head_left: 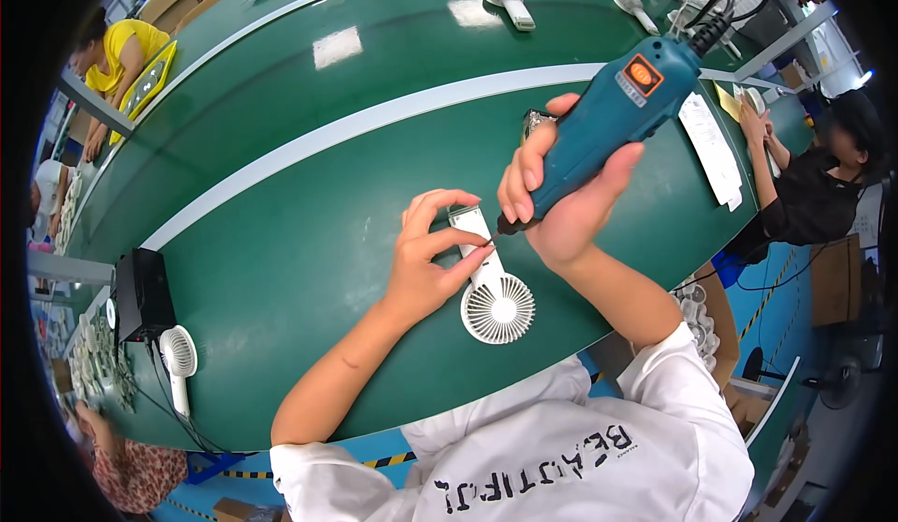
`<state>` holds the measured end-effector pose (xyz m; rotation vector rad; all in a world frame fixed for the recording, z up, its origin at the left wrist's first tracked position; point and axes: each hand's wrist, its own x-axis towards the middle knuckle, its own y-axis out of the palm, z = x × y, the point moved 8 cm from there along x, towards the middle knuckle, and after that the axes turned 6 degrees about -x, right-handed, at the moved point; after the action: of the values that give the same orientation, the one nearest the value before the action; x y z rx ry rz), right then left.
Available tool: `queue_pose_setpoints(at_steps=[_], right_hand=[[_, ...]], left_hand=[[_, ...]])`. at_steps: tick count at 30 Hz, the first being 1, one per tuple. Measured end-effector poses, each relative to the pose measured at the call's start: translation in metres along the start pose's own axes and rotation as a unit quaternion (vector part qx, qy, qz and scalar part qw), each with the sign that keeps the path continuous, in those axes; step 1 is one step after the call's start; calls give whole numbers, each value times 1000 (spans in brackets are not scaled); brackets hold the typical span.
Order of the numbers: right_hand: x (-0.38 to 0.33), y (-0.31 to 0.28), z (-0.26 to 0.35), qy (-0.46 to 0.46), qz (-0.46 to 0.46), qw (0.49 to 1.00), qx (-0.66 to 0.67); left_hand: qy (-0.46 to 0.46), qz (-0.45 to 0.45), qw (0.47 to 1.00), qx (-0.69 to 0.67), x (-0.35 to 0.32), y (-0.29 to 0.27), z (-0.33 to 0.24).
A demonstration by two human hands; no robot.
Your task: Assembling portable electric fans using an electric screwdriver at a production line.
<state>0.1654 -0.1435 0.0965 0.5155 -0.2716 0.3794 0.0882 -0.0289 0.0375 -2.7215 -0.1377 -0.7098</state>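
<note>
One left hand point(419, 268) seemingly pinches the bit point(493, 238); right hand point(563, 229) grips electric screwdriver point(613, 120); hold the light-looking handheld fan's point(499, 309) eleven-o'clock handle point(485, 268).

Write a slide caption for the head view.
Right hand aims a teal cylindrical electric screwdriver at the handle of a white plastic fan that the left hand touches, above a green tabletop.
</note>
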Motion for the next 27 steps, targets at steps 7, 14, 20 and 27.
queue_pose_setpoints(at_steps=[7, 14, 20, 27], right_hand=[[-1, -1, 7, -18, -10, 999, 37], [0, 4, -4, 13, 17, 999, -35], [1, 5, 9, -55, 30, 996, 64], [-1, 5, -10, 1, 35, 999, -27]], left_hand=[[10, -13, 999, -45, -3, -1, 2], [16, 14, 998, -67, -5, 4, 3], [16, -12, 998, -53, -1, -2, 8], [-2, 9, 994, -108, -5, 0, 14]])
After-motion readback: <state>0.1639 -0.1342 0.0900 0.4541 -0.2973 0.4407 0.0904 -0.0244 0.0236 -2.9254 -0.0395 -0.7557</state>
